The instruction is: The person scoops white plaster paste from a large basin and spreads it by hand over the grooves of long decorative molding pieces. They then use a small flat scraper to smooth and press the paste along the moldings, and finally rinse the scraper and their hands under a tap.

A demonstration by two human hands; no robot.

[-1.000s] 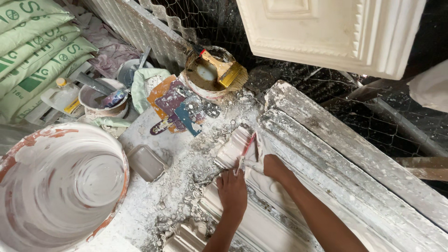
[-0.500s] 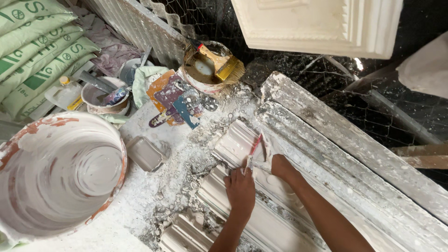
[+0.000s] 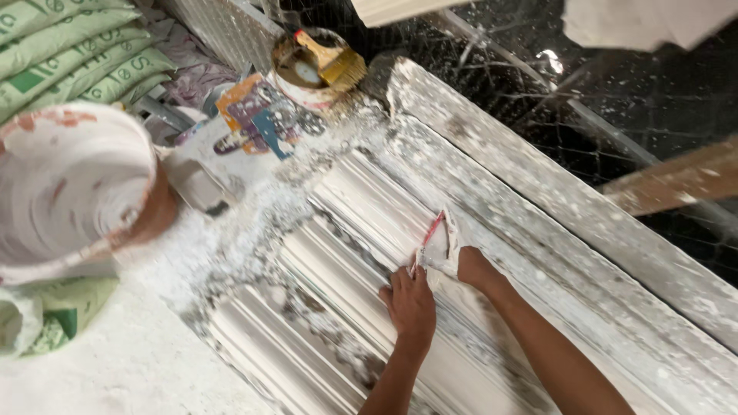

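On the ridged plaster moulding (image 3: 361, 253), both hands' grip (plaster-smeared) clamps one scraper (image 3: 437, 247).

This is a plaster-casting workshop. A long ribbed moulding (image 3: 369, 253) lies across the middle, crusted with white plaster, and loose white powder is spread over the surface to its left. Left of the moulding stands a plaster-smeared bucket (image 3: 73, 192). Beyond the bucket, green sacks (image 3: 69, 54) are stacked. At the moulding's far end sits a pot (image 3: 304, 73) with a brush (image 3: 334, 61) laid across it.
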